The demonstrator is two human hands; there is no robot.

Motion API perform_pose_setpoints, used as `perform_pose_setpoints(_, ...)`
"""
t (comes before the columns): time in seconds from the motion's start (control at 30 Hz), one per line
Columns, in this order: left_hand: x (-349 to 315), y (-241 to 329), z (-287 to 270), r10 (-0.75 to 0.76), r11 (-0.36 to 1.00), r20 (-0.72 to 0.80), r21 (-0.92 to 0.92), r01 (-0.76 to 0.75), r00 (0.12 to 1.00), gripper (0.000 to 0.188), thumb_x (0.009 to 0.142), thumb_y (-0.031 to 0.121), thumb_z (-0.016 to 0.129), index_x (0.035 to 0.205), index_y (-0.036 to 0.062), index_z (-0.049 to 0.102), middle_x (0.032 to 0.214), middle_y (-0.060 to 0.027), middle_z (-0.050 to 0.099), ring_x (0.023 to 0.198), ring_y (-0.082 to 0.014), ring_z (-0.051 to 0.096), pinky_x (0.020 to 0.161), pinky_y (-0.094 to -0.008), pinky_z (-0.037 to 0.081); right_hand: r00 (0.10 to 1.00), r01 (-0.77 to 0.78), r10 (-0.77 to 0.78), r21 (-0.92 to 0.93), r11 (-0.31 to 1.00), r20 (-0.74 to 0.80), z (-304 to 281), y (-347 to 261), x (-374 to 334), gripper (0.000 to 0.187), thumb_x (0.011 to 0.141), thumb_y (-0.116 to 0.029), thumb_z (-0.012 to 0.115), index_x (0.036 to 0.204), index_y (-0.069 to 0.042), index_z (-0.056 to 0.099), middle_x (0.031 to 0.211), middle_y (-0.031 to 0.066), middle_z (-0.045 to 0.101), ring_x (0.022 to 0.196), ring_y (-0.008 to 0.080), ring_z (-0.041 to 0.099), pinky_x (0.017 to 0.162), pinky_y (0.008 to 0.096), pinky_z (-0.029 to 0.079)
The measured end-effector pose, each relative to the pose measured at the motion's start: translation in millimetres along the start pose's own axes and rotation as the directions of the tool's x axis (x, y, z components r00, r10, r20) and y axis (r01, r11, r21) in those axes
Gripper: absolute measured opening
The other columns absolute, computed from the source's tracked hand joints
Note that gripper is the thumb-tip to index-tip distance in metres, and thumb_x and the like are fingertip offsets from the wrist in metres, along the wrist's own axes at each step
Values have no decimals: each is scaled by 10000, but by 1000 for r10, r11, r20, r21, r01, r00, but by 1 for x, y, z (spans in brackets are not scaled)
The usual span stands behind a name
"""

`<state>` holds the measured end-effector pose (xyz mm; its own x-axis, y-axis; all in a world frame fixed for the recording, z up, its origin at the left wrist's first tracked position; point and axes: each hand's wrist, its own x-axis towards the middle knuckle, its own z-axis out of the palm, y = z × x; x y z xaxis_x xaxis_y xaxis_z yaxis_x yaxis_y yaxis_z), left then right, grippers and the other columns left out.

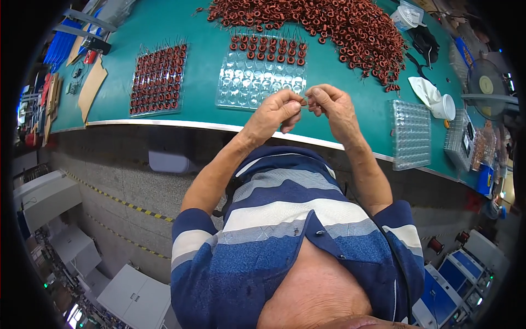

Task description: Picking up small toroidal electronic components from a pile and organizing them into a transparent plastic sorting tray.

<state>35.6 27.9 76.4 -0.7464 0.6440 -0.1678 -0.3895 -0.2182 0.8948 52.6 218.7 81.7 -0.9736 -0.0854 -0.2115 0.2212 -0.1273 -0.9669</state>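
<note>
One small copper-coloured piece [304, 102], likely a wound ring, sits between both hands over the bench's [203, 71] front edge. Left hand [278, 112]: thumb and index pinched on it. Right hand [332, 107]: fingers curled in close, can't tell if gripping. Middle tray [236, 89]: far rows loaded, near pockets unfilled. Left tray [182, 77] looks full. Big loose pile [350, 30] beyond, so plenty left.

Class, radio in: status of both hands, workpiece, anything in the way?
Left hand, right hand: pinching a small reddish piece, mostly hidden. Clear plastic tray: partly filled with toroidal coils. Nothing visibly blocking hands.
</note>
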Motion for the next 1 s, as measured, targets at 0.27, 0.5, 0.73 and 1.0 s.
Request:
perform_pose_setpoints(0.27, 4, -2, 3, 291, 720, 39, 650, -246, 956, 265, 949, 173, 526, 1122, -12, 446, 711, -84, 540, 600, -143, 512, 555, -292, 423, 972, -19, 76, -246, 969, 222, -21, -18, 14, 270, 845, -289, 709, 810, -30, 642, 706, -5, 579, 659, 71, 501, 585, 222, 393)
perform_pose_setpoints(0.5, 0, -4, 7, 230, 806, -106, 578, -128, 967, 225, 970, 177, 508, 1125, 24, 451, 686, -36, 496, 582, -86, 459, 531, -246, 379, 987, 82, -25, -366, 927, 158, -19, -5, 22, 283, 873, -293, 686, 866, -12, 650, 706, -3, 567, 679, 77, 513, 605, 224, 409)
perform_pose_setpoints(0.73, 4, -8, 4, 175, 939, -166, 323, -114, 970, 236, 980, 168, 474, 1113, -20, 421, 674, -23, 479, 568, -95, 452, 517, -250, 393, 992, -53, 63, -86, 995, 108, -20, 17, 11, 329, 955, -299, 577, 995, 22, 631, 765, 24, 586, 672, 90, 531, 620, 229, 448)
perform_pose_setpoints(1.0, 5, -11, 7, 144, 965, -79, 232, -122, 986, 222, 993, 169, 463, 1104, -20, 426, 688, -24, 473, 569, -90, 443, 514, -235, 383, 989, 143, -149, -233, 962, -10, -5, 14, 4, 282, 924, -262, 623, 927, 15, 676, 714, 28, 629, 608, 82, 561, 541, 225, 449)
